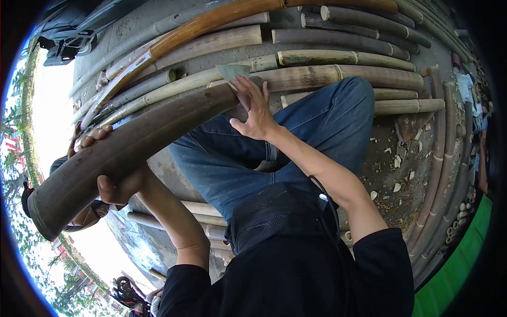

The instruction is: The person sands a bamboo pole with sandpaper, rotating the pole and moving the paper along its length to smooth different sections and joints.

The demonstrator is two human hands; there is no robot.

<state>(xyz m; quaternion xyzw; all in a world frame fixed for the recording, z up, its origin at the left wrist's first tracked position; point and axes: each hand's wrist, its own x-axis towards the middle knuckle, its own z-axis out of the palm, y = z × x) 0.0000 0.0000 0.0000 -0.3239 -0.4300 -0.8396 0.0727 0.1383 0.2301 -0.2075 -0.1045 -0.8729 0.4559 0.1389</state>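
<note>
Bamboo culm [153, 132]: runs from 9 toward 12 o'clock over the left leg, probably angled so its thin end meets the working side.
Left hand [125, 189]: at 8, fingers wrapped around it, steadying I'd guess.
Right hand [256, 115]: near 12, fingers nearly straight over some sandpaper-like sheet [233, 71]; from my feed, can't tell if it's gripped.
</note>
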